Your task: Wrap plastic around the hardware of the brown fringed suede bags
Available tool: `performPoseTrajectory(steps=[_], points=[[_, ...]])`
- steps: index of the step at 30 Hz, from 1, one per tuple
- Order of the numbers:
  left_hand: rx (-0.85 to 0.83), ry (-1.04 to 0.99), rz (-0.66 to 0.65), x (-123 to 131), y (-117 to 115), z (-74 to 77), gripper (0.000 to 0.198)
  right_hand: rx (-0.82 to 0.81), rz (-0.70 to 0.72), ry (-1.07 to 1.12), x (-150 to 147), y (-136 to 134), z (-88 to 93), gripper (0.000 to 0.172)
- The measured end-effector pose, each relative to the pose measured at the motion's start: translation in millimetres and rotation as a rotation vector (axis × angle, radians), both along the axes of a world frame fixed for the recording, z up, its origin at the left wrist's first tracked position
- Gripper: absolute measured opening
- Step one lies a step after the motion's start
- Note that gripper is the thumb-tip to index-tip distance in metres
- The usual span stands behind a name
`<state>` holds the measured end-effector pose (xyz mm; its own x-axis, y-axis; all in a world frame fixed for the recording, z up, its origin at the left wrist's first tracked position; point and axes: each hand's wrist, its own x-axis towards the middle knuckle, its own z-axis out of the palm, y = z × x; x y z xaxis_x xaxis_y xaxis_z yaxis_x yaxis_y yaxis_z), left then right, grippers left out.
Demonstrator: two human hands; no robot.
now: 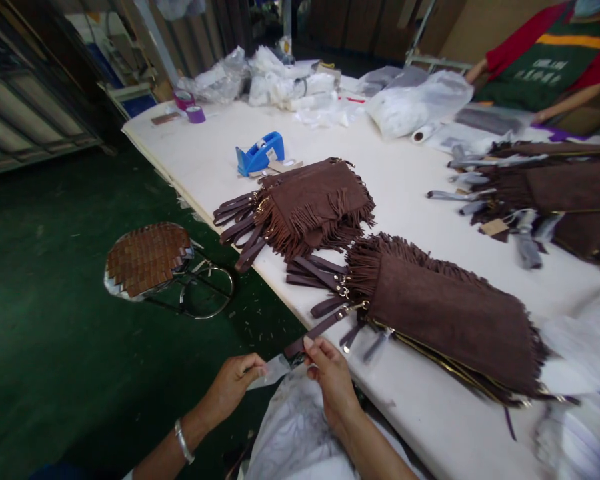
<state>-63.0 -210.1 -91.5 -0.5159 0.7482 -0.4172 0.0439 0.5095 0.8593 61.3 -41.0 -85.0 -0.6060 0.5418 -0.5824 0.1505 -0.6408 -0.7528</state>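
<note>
Across a pale worktable (210, 157) lies a pile of fringed brown bags (445, 313), close to the near edge. Just off that edge the left hand (230, 381) pinches a filmy plastic piece (274, 371), while the right hand (333, 381) grasps the free end of a brown strap (326, 325) clasped to the pile; a hard tug could skew the bags, and forcing the thin plastic could tear it.

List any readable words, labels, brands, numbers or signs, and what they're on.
No text reads with certainty.
Co-worker's green apron: two lines of pale lettering, too blurred to read.
Blue tape dispenser: pale label, too small to read.
Tan tag by the bags at right: no legible print.
Nearest fringed bag and the brown strap in the right hand: no lettering visible.
</note>
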Motion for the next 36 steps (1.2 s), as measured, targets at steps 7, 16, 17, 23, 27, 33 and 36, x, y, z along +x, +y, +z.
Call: performPoseTrajectory(steps=[7,16,17,23,27,33,36], points=[[-0.004,-0.060,0.033,2,7,1.5,0.034,0.053,0.042,0.018,6,-1,-0.9,0.035],[0.007,-0.104,0.081,8,12,-2.8,0.033,0.161,0.110,-0.017,11,1,-2.8,0.033],[0.016,-0.121,0.095,10,15,-0.5,0.033,0.165,0.117,-0.025,11,1,-1.8,0.032],[0.099,-0.324,0.184,29,34,10.0,0.036,0.190,0.123,-0.034,14,5,-0.8,0.033],[0.112,-0.376,0.232,40,47,9.3,0.039,0.233,0.141,-0.012,17,5,-8.6,0.031],[0.102,-0.305,0.199,37,62,13.3,0.031,0.159,0.028,0.007,19,19,-1.0,0.037],[0.087,-0.272,0.136,29,60,18.8,0.027,0.109,-0.254,0.007,16,38,8.9,0.055]])
